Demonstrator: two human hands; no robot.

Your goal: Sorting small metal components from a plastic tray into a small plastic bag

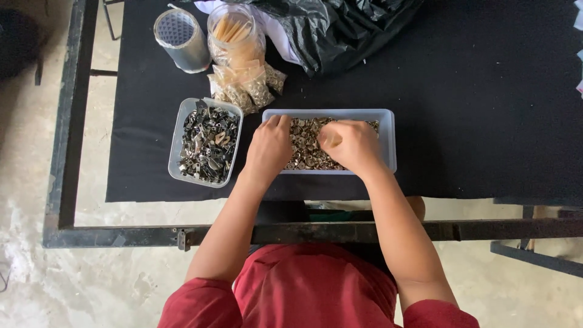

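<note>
Both my hands reach into a white rectangular tray (387,141) filled with small brass-coloured metal pieces (306,146). My left hand (269,147) rests on the tray's left end, fingers curled down into the pieces. My right hand (351,146) lies over the tray's right half, fingers bunched together; whether it pinches a piece is hidden. To the left stands a clear square tub (178,143) holding dark and silver metal parts (209,146).
Behind the tub lie small clear bags of brass pieces (246,85), a clear jar of tan sticks (234,33) and a grey tape roll (181,37). A crumpled black plastic bag (340,27) sits at the back. Black cloth (486,109) covers the metal-framed table (67,121).
</note>
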